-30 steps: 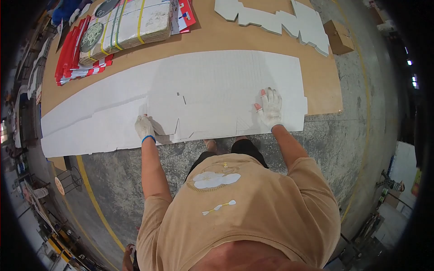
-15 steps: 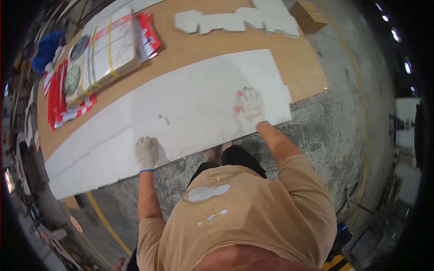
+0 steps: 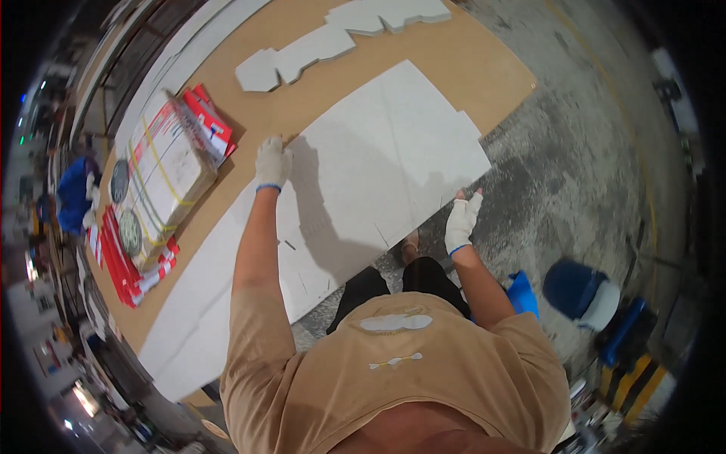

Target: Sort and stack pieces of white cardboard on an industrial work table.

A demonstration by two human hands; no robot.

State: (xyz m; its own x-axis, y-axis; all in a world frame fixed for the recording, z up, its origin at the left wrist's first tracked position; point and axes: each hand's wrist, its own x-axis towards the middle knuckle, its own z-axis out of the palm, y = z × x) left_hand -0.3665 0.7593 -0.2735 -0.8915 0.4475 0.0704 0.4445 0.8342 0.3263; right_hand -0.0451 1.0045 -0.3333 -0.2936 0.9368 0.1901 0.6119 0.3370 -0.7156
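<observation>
A large white board sheet (image 3: 363,166) lies across the brown tabletop, its near edge running along my side. My left hand (image 3: 273,163), in a pale knit glove with a blue cuff, is at the sheet's far edge with its fingers curled together over that edge. My right hand (image 3: 463,221), gloved likewise, is beside the near edge towards the right corner. Its bare thumb tip and a finger point up at the edge, with a gap between them. The other right fingers are partly hidden.
At the left lies a strapped, wrapped bundle (image 3: 170,163) with red-and-white printed sheets (image 3: 125,257) around it. White notched board pieces (image 3: 302,57) lie along the far side. A blue-and-white seat-like object (image 3: 578,295) stands on the floor at my right.
Both hands have left their flat places on the sheet. My left hand has reached to the far edge, and my right has drawn back to the near edge. The view has turned.
</observation>
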